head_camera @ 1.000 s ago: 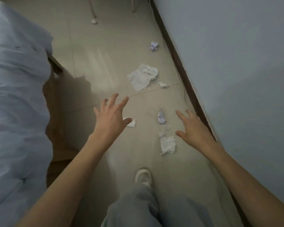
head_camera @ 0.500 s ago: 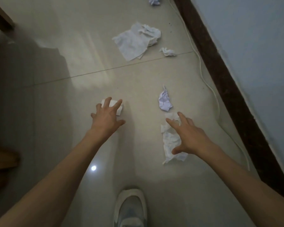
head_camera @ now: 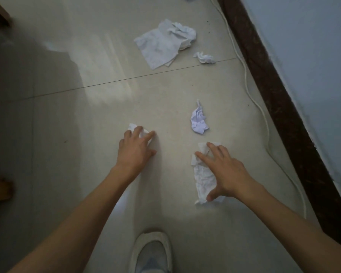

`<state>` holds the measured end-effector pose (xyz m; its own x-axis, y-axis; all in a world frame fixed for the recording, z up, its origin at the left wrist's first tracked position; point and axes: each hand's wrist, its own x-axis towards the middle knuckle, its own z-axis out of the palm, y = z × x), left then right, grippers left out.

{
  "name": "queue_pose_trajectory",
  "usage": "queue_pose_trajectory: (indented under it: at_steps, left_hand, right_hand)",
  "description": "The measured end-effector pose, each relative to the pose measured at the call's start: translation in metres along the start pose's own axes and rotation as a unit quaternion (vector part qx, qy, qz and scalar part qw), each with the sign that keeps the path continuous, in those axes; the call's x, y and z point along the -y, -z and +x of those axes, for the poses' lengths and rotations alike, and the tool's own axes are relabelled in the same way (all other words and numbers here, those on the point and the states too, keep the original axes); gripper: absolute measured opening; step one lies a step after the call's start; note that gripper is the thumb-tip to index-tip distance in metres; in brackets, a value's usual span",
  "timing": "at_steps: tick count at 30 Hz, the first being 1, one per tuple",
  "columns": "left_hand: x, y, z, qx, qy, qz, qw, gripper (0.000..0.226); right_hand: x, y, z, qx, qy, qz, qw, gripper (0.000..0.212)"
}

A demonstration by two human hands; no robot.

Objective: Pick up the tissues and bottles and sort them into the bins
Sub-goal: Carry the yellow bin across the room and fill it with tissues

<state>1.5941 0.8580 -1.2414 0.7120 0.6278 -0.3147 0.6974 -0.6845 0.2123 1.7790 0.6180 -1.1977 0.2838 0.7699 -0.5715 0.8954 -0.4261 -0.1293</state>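
Hands spread on tile floor (head_camera: 165, 91) tissues.
Left hand (head_camera: 135, 152) on small wad (head_camera: 132, 127), right hand (head_camera: 224, 172) on long tissue (head_camera: 203, 180); cable (head_camera: 246, 83) along baseboard (head_camera: 264, 75).

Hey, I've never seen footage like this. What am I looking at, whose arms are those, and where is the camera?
No machine here: a person wears one camera on the head, looking down at their own arms and a tiled floor. The left hand touches a small white tissue; the right hand lies spread on a long crumpled tissue. Neither tissue looks lifted yet. Farther ahead lie a bluish tissue wad, a flat tissue sheet and a tiny tissue wad. A white cable runs beside the dark baseboard, and a shoe shows at the bottom.
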Motion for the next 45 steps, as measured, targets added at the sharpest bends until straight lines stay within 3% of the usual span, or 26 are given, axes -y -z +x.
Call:
queue_pose_trajectory:
  at_steps: [7, 14, 19, 25, 32, 38, 45]
  left_hand:
    - [-0.022, -0.028, -0.047, -0.033, -0.056, -0.019, 0.998, 0.041]
    - [-0.040, -0.045, -0.079, -0.038, -0.104, 0.002, 0.994, 0.041]
    - [-0.045, -0.052, -0.096, -0.054, -0.117, -0.008, 0.992, 0.041]
    - [-0.049, -0.052, -0.112, -0.050, -0.116, -0.050, 0.991, 0.032]
    - [-0.069, -0.023, -0.120, -0.078, -0.104, -0.203, 0.971, 0.027]
    - [-0.098, 0.068, -0.109, -0.139, -0.095, -0.281, 0.945, 0.028]
    - [-0.121, 0.234, -0.136, -0.151, -0.065, -0.354, 0.921, 0.030]
  right_hand:
    - [0.000, -0.029, -0.017, -0.067, 0.025, 0.037, 0.997, 0.111]
    - [0.000, -0.060, -0.029, -0.116, 0.054, 0.117, 0.985, 0.057]
    - [0.003, -0.077, -0.043, -0.173, 0.054, 0.129, 0.975, 0.041]
    - [0.008, -0.074, -0.071, -0.240, 0.041, 0.163, 0.956, 0.029]
    - [0.006, -0.040, -0.099, -0.302, 0.031, 0.238, 0.922, 0.024]
    - [0.010, 0.035, -0.116, -0.380, 0.041, 0.243, 0.892, 0.029]
    - [0.055, 0.199, -0.187, -0.418, 0.049, 0.276, 0.864, 0.038]
